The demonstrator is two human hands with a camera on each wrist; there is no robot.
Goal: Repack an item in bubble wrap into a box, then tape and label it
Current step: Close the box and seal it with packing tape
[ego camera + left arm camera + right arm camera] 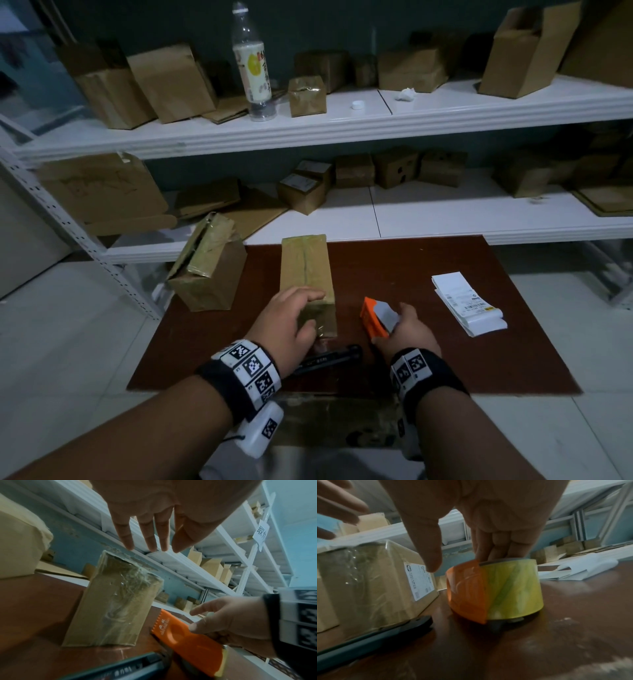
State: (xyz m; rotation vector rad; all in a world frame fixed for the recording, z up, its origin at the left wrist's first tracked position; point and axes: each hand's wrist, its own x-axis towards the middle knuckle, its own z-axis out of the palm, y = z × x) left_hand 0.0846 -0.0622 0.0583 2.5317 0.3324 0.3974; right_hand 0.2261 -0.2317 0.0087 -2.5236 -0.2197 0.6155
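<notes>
A long cardboard box [306,270], sealed with clear tape, lies in the middle of the brown table [496,346]. My left hand [298,308] hovers over its near end with straight fingers [150,540]; the left wrist view shows a gap between them and the box [116,601]. A white label [419,580] is stuck on the box's right side. To the right of the box, my right hand [400,325] holds an orange tape dispenser [373,320] standing on the table. The fingers [493,545] reach into its yellowish tape roll [513,588].
A black utility knife [329,359] lies at the near end of the box. A strip of white shipping labels [469,305] lies at the right of the table. Another taped box [209,267] stands at the left edge. White shelves [342,120] behind hold several cartons and a bottle [251,61].
</notes>
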